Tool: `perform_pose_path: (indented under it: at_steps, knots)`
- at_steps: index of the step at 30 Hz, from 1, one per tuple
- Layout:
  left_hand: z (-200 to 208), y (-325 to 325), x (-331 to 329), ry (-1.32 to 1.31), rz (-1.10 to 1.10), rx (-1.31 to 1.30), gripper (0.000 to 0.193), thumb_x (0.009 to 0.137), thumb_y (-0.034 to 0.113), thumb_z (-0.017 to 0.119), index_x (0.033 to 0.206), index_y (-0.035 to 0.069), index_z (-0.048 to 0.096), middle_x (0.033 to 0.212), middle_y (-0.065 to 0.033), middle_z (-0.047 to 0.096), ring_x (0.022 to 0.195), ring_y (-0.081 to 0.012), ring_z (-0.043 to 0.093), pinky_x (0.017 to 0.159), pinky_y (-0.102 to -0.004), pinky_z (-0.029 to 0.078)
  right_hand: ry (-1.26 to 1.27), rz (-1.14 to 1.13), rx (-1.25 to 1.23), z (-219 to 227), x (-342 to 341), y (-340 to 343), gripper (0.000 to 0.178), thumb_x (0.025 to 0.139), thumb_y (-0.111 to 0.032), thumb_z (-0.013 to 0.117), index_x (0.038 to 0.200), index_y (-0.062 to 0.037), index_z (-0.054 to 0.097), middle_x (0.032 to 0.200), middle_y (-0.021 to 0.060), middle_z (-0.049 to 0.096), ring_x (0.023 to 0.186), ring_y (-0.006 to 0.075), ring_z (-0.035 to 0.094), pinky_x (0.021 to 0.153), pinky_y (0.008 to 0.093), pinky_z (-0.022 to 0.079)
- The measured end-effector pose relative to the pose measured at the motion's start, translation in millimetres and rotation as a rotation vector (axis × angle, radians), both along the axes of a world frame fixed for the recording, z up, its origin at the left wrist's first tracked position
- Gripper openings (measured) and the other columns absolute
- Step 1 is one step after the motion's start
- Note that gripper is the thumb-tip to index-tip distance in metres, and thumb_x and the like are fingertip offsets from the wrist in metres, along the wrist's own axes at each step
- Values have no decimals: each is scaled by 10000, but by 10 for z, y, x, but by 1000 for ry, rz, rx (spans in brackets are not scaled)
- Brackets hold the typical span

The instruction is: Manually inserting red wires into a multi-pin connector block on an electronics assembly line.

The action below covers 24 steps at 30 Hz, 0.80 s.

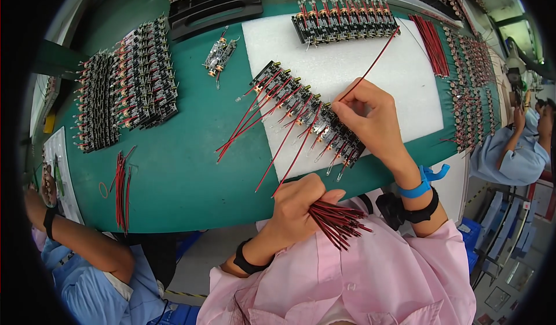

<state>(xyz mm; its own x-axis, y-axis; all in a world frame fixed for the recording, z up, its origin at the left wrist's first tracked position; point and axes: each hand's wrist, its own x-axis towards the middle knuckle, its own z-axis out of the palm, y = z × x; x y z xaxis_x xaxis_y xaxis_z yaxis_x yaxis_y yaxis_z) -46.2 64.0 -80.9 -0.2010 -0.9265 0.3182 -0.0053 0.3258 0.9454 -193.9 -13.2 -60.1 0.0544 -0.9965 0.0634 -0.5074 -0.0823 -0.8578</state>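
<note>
My left hand [296,212] is closed around a bundle of red-and-black wires [339,223], low in front of my chest. Between the thumb and fingers of my right hand [370,116] a single red-and-black wire [377,55] is pinched, its long end pointing up and away to the right. That hand is at the right side of a slanting row of small circuit boards [310,113]; whether the wire's lower end touches a board is hidden by the fingers. Several loose-ended wires [246,131] trail from the boards toward the lower left.
The row lies partly on a white foam sheet [417,99] over a green mat [202,180]. More boards [347,21] stand at the sheet's far edge, and others [127,84] fill the left. Wires [430,44] lie far right. Co-workers [98,267] sit left and right.
</note>
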Motion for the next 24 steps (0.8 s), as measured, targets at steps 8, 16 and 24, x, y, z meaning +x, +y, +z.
perform_pose_path:
  at_steps: [8,16,24]
  knots:
    - [21,3,7,-13,-1,3,343,659,35,629,534,20,310,487,-70,271,385,-190,265,362,-307,217,40,-7,-83,-12,12,-5,54,633,-18,569,629,19,530,598,61,491,489,119,443,452,229,355]
    - [25,0,8,-20,-3,5,340,659,29,626,538,20,309,495,-71,270,393,-190,259,363,-308,214,62,-13,-86,-4,22,-3,63,624,-16,564,618,19,512,594,64,483,503,128,453,465,236,365]
    - [21,-4,16,-25,-15,-7,338,658,31,629,542,19,312,499,-73,269,397,-192,259,360,-306,213,110,-3,-87,23,39,2,68,621,-20,568,610,4,505,602,75,488,524,171,477,490,267,374]
